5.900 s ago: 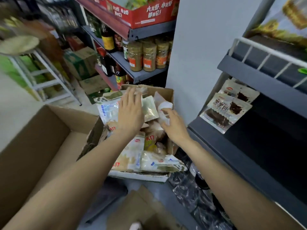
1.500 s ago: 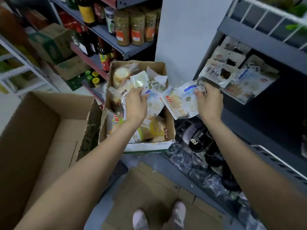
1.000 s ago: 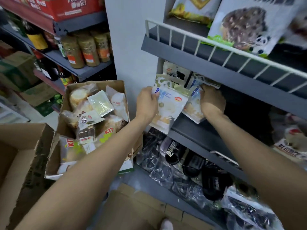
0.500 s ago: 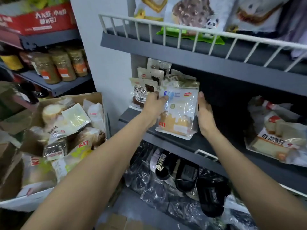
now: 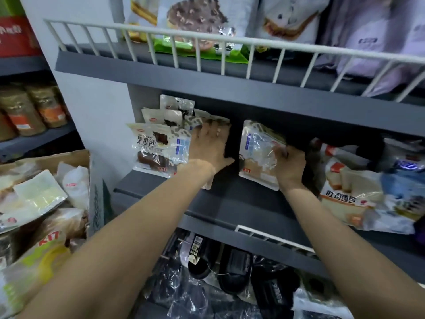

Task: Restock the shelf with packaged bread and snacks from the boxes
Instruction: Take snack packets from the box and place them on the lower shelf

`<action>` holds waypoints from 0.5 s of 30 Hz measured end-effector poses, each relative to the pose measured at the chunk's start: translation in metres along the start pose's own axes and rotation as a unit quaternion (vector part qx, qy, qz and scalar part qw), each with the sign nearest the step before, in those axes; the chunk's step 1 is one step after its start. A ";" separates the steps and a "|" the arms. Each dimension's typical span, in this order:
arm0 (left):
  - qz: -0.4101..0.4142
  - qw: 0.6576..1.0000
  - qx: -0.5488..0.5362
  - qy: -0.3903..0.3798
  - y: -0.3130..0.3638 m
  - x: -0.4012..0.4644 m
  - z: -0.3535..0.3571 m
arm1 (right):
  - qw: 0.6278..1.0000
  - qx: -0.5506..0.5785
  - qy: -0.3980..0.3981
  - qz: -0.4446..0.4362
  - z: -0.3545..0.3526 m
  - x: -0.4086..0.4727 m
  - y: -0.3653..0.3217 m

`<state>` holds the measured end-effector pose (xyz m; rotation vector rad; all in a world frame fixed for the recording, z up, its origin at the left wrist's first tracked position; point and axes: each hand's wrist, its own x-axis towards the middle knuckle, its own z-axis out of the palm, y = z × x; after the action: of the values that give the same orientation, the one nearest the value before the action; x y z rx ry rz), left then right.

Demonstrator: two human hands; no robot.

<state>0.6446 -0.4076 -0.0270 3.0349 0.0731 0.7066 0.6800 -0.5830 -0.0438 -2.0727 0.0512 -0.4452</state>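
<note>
Grey middle shelf (image 5: 230,203): left hand (image 5: 210,146), fingers spread flat, presses a stack of bread packets (image 5: 177,146) upright at the shelf's left end; right hand (image 5: 289,165) pinches a clear bread packet (image 5: 255,153) standing just right of the stack; open box (image 5: 46,203) of packets at left.

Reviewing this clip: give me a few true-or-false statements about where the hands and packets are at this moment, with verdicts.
1. The right hand grips a clear bread packet standing on the grey shelf. True.
2. The left hand is down in the cardboard box. False: it rests flat against the packets at the left of the shelf.
3. The two hands hold the same packet. False: a dark gap separates them.
4. Black slippers in plastic lie below the shelf. True.
5. The shelf above has a white wire rail. True.
</note>
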 end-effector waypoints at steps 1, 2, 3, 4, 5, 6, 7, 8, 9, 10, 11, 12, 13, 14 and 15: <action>0.009 1.000 0.019 -0.008 -0.004 0.003 0.005 | 1.000 -0.014 -0.010 0.009 0.006 0.006 -0.001; 0.016 0.999 0.031 -0.011 -0.008 0.006 0.008 | 0.999 -0.019 -0.018 0.025 0.013 0.013 -0.002; 0.023 0.999 0.034 -0.012 -0.010 0.009 0.011 | 0.999 -0.015 -0.019 0.041 0.020 0.020 -0.004; 0.028 0.999 0.034 -0.010 -0.011 0.012 0.012 | 0.998 -0.002 -0.016 0.058 0.026 0.026 -0.005; 0.031 0.999 0.033 -0.004 -0.011 0.014 0.014 | 0.997 0.018 -0.020 0.072 0.031 0.031 -0.006; 0.033 0.999 0.030 0.002 -0.012 0.016 0.015 | 0.996 0.028 -0.038 0.080 0.035 0.034 -0.008; 0.035 0.999 0.028 0.004 -0.013 0.018 0.016 | 0.994 0.020 -0.065 0.082 0.039 0.036 -0.009; 0.036 0.999 0.029 0.001 -0.014 0.019 0.018 | 0.993 0.001 -0.090 0.081 0.043 0.039 -0.009; 0.038 0.999 0.030 -0.004 -0.015 0.020 0.019 | 0.991 -0.017 -0.105 0.077 0.048 0.041 -0.008; 0.038 0.999 0.029 -0.007 -0.015 0.021 0.019 | 0.990 -0.034 -0.111 0.074 0.051 0.044 -0.009; 0.038 0.999 0.029 -0.007 -0.015 0.021 0.020 | 0.990 -0.058 -0.110 0.071 0.054 0.045 -0.011; 0.039 0.999 0.030 -0.005 -0.015 0.022 0.020 | 0.989 -0.086 -0.104 0.064 0.057 0.046 -0.013; 0.041 0.999 0.033 -0.003 -0.014 0.022 0.019 | 0.989 -0.103 -0.096 0.051 0.059 0.046 -0.013; 0.042 0.999 0.035 0.000 -0.015 0.022 0.019 | 0.990 -0.110 -0.087 0.028 0.060 0.044 -0.013; 0.042 0.998 0.037 0.003 -0.015 0.022 0.020 | 0.990 -0.128 -0.065 -0.014 0.060 0.040 -0.012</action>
<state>0.6726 -0.3917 -0.0355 3.1237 -0.0273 0.7337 0.7358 -0.5362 -0.0493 -2.3536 0.0027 -0.3326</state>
